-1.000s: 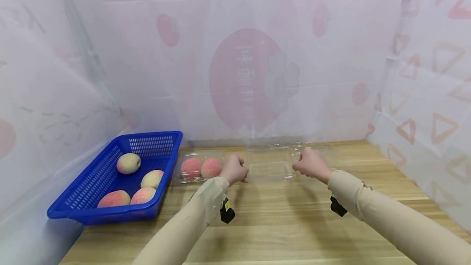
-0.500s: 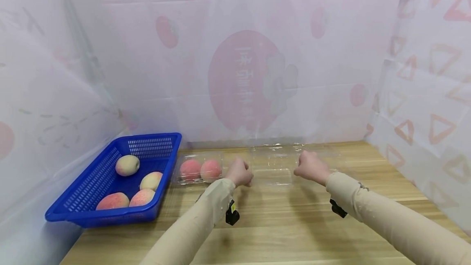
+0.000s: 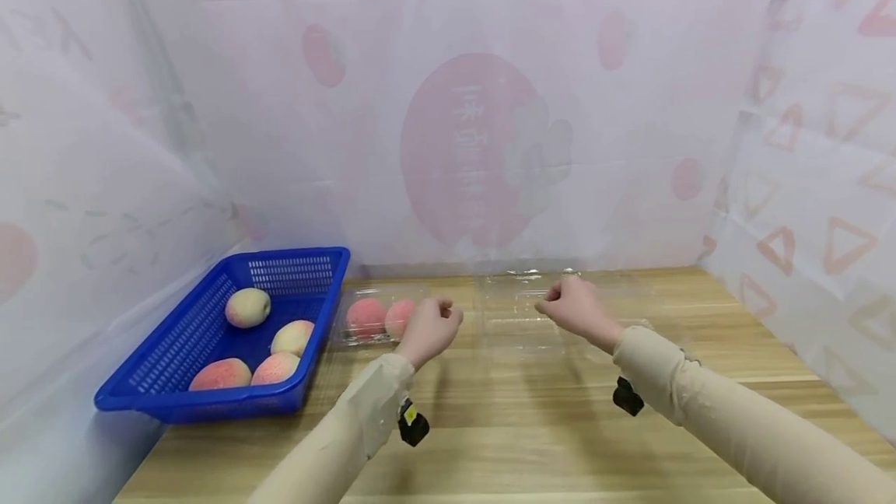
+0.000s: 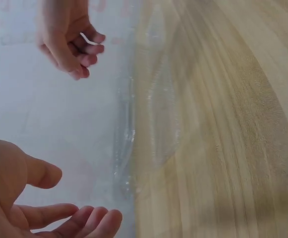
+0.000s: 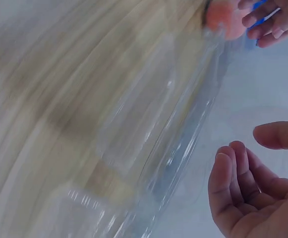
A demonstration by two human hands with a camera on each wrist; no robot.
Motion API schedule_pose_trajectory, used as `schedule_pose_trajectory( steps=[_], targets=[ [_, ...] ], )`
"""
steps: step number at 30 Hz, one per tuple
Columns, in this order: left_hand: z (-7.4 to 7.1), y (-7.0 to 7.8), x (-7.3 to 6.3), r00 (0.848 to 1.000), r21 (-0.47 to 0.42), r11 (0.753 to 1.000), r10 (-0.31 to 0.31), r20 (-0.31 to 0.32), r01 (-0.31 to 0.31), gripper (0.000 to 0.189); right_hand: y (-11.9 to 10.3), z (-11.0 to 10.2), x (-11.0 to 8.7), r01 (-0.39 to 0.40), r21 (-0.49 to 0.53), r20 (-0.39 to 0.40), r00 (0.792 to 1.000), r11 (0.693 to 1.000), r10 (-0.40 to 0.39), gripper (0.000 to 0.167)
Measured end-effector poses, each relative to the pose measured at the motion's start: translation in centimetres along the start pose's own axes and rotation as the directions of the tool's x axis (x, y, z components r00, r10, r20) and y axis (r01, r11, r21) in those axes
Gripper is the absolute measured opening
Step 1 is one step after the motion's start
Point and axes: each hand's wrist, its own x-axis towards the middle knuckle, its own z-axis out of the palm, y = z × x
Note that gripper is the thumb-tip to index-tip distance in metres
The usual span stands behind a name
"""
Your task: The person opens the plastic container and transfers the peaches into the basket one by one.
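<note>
A clear plastic fruit box (image 3: 518, 319) sits on the wooden table in front of me, between and just beyond my hands. My left hand (image 3: 428, 330) is raised at the box's left, its thumb and loosely bent fingers apart with nothing between them. Above the box's right side hovers my right hand (image 3: 579, 308); in the right wrist view its thumb (image 5: 280, 135) stands away from the curved fingers, and no object lies in the gap. Left of my left hand, another clear box (image 3: 350, 338) holds two pink peaches (image 3: 365, 318), one partly covered by that hand.
A blue plastic basket (image 3: 203, 408) with several peaches (image 3: 247, 307) stands at the left. More clear plastic (image 5: 69, 213) lies to the right of the middle box. Printed white sheeting (image 3: 630, 123) encloses the table at the back and sides.
My left hand has moved left, away from the middle box, and its fingers have loosened. The right hand has shifted slightly left with its fingers opened. The peaches and basket stay in place.
</note>
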Motion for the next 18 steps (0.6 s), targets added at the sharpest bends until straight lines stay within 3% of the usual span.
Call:
schedule_pose_trajectory(
  steps=[3, 7, 9, 13, 18],
  targets=[
    [-1.4, -0.5, -1.2, 0.996, -0.027, 1.0, -0.006, -0.084, 0.004, 0.03, -1.3, 0.6, -0.1, -0.05, 0.209, 0.033, 0.998, 0.977, 0.044, 0.013],
    [-3.0, -1.3, -3.1, 0.98, -0.16, 0.985, -0.091, -0.178, 0.062, 0.028, -3.1, 1.9, -0.1, -0.139, 0.466, 0.091, 0.99, 0.874, 0.109, 0.019],
    [-3.7, -1.8, -4.1, 0.963, -0.247, 0.962, -0.171, -0.207, 0.117, 0.032, -4.1, 2.5, -0.1, -0.173, 0.54, 0.118, 0.985, 0.824, 0.13, 0.02],
    [-4.6, -3.0, -5.8, 0.921, -0.405, 0.891, -0.314, -0.229, 0.203, 0.041, -6.1, 3.9, 0.1, -0.21, 0.599, 0.16, 0.977, 0.773, 0.141, 0.021],
    [-5.1, -4.7, -6.8, 0.884, -0.603, 0.751, -0.44, -0.154, 0.269, 0.05, -8.2, 6.1, 0.3, -0.247, 0.629, 0.206, 0.967, 0.738, 0.148, 0.023]
  ],
)
